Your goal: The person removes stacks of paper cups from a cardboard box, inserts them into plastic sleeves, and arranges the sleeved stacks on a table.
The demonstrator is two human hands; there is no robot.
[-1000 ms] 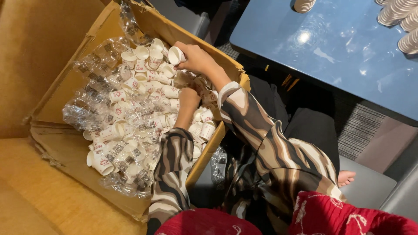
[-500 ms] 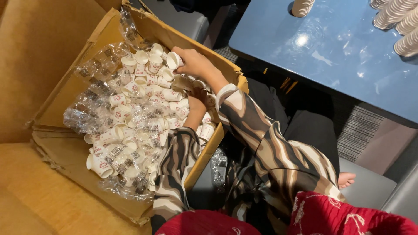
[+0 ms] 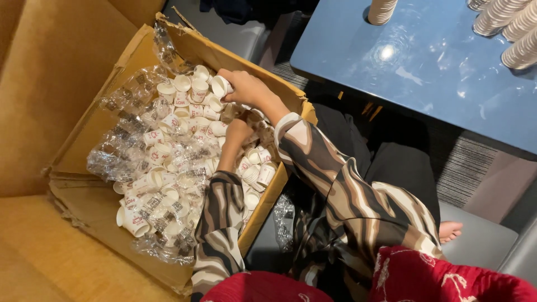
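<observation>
Digging through the cardboard box (image 3: 117, 72): right hand (image 3: 246, 89) grips one paper cup (image 3: 220, 85), left hand (image 3: 238, 133) is buried below it, grip hidden. Cup pile (image 3: 168, 173) barely dented, I'd say.

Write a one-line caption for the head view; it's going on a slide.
Both hands dig into a cardboard box of small paper cups, the right hand holding one cup, the left hand among them.
</observation>
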